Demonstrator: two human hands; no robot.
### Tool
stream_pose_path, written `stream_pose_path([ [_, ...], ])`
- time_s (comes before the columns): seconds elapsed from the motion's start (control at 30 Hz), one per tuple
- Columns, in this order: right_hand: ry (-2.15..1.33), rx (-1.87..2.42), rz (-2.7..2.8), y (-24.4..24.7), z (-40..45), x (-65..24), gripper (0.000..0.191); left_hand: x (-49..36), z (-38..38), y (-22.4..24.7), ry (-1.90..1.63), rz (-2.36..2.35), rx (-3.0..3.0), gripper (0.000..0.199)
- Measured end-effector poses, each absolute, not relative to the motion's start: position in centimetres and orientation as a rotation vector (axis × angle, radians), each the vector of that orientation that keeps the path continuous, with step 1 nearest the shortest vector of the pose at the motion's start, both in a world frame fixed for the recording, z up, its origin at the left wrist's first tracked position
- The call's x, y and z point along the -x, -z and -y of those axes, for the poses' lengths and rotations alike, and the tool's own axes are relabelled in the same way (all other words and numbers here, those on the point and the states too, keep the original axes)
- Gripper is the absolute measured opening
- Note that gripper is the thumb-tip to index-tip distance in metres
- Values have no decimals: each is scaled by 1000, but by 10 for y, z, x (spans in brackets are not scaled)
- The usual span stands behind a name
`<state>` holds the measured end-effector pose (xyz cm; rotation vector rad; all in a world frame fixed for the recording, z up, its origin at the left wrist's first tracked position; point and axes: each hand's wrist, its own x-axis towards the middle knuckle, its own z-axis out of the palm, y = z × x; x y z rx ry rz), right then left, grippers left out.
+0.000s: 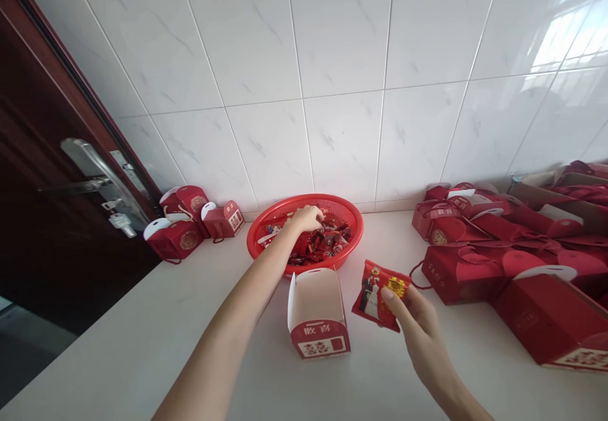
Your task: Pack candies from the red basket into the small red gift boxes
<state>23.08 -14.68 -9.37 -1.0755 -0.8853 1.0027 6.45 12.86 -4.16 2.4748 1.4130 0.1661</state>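
Note:
My right hand (420, 329) pinches a flat red candy packet (373, 291) between thumb and fingers; a wedding couple and gold lettering are printed on it. My left hand (308, 218) reaches into a red plastic mesh basket (352, 212), its fingers curled among the wrapped candies (327, 242); what they grip is hidden. In front of the basket, between my forearms, stands an open red gift box (319, 331) with a white inside and white panels on its front. Nothing shows in the part of its inside that I can see. The packet hovers just right of this box.
Many red gift boxes (460, 269) crowd the right side of the white table (152, 345). Several more boxes (183, 234) stand at the back left. A white tiled wall (342, 142) rises behind. At left is a dark red door (42, 111) with keys (121, 221) in its lock.

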Motion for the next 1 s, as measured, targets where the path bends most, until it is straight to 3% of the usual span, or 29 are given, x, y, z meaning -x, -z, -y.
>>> stream_pose_path([
  [0.3, -996, 1046, 887, 98, 145, -231, 48, -65, -133, 44, 3, -1393, -2381, 26],
  [0.63, -1029, 1033, 875, 96, 146, -231, 46, -57, -136, 45, -492, -1355, -2146, 28],
  [0.83, -1090, 1011, 799, 101, 145, -235, 44, -64, -118, 24, -723, -1026, -1931, 33],
  [1.0, -1042, 952, 690, 104, 140, -240, 39, -77, -71, 5, -781, -713, -1818, 50],
])
